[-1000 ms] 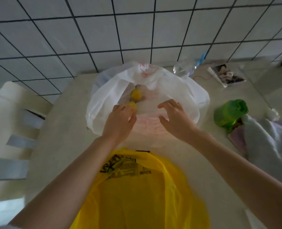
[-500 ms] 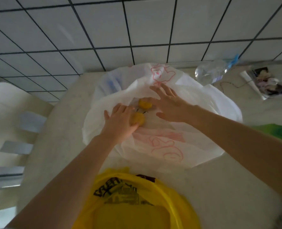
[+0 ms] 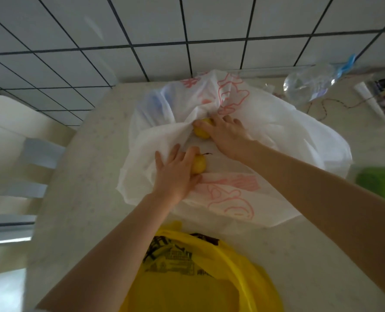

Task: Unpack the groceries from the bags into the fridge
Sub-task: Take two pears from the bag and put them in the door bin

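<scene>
1. The pale worktop (image 3: 81, 199) runs back to a tiled wall (image 3: 142, 30); bare surface lies left of the bags.
2. A white bag (image 3: 277, 154) with red print lies open mid-worktop, two yellow fruits inside.
3. A yellow bag (image 3: 198, 278) sits at the near edge.
4. The left hand (image 3: 175, 176) curls round the nearer fruit (image 3: 198, 164).
5. The right hand (image 3: 225, 134) grips the farther fruit (image 3: 201, 131).

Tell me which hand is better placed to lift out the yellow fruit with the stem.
Left. The left hand already rests on the stemmed fruit in the white bag. The right hand is farther back on the other fruit.
</scene>
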